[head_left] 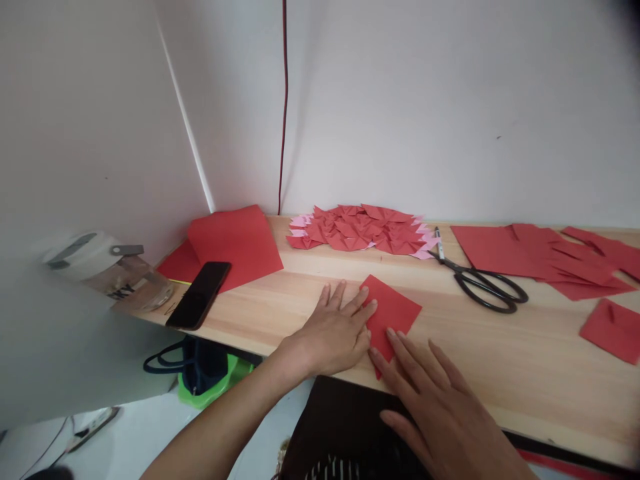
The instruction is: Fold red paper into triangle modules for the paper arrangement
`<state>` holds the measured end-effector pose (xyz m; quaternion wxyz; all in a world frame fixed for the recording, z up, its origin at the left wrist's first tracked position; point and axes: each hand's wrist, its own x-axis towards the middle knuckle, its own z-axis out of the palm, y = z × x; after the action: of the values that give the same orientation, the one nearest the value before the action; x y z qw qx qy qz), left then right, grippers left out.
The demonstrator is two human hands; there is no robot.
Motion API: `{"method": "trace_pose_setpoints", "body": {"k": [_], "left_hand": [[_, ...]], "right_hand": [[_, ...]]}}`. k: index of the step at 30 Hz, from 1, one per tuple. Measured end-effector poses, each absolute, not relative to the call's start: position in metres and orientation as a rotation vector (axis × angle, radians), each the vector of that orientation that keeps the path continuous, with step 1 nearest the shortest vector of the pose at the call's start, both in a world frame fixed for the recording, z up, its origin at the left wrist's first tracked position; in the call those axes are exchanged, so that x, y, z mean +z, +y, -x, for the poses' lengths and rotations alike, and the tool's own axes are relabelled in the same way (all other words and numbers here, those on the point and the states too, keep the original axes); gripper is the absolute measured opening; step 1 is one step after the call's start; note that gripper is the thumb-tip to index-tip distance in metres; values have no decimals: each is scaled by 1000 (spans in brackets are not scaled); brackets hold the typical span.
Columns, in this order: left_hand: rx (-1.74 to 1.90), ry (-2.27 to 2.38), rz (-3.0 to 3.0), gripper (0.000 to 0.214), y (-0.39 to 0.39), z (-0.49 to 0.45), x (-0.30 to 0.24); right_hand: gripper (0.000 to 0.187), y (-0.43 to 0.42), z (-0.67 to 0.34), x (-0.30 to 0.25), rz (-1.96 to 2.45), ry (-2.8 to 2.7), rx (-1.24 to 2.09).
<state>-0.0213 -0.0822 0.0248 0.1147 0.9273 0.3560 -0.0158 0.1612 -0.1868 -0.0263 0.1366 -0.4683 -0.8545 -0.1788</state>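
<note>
A piece of red paper [395, 308] lies flat on the wooden table near its front edge, turned so a corner points to the wall. My left hand [337, 333] rests on the table at the paper's left side, fingers spread, with some fingertips on the paper. From the lower right, my right hand [433, 390] reaches in with fingers stretched out, its fingertips touching the paper's lower part. Neither hand grips anything. The paper's lower left portion is partly hidden by both hands.
Folded red and pink paper pieces [357, 230] are piled by the wall. Black-handled scissors [483, 287] and a marker [439, 244] lie to the right, near red sheets [500, 250]. On the left are a phone [200, 297], large red paper [245, 243] and a water bottle [120, 270].
</note>
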Motion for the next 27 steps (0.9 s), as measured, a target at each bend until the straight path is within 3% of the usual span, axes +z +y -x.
{"method": "trace_pose_setpoints", "body": {"k": [7,9,20,27], "left_hand": [[138,1137,-2783,59,-92,19,4],[178,1138,-2800,55,-96,19,1],[339,1306,-2940,36,-119,7,-8],[442,1178,-2825,35,-114,11,-7]], "right_hand": [[47,-212,-167,-17,1158,-2507,-620],[45,-206,-178,-11,1124,-2529,-522],[22,-108,-204,8,1934,-2236,-120],[25,-103,-204,7,1901,-2035,297]]}}
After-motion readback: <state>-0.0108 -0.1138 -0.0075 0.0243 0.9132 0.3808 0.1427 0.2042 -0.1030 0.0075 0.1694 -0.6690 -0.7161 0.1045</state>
